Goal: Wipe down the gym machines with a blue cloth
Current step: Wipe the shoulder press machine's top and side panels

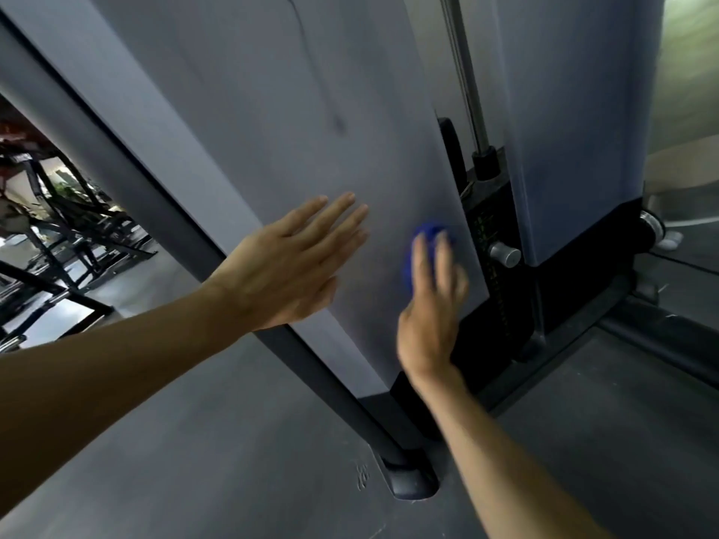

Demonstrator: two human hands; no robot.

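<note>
A: Nearest to us we see the two bare forearms, which reach forward from the bottom edge. What is the biggest thing behind them?

B: The grey side panel (272,110) of the weight machine. It fills most of the view and leans to the right. A dark frame bar (163,196) runs along its left edge, down to a foot (412,480) on the grey floor (194,441).

A: And right of the panel?

B: We see the black weight stack (494,289) with a silver selector pin (505,254) in it, and above it a metal guide rod (465,72). Far left, other black gym frames (58,227) stand well apart.

A: The hands?

B: The left hand (288,262) lies flat on the panel, with fingers straight and together, and it holds nothing. The right hand (432,297) presses the blue cloth (424,243) against the panel, near its right edge, just beside the weight stack. Its fingers are stretched over the cloth, not curled around it. The cloth is bunched and mostly hidden under the fingers, and this hand is blurred.
</note>
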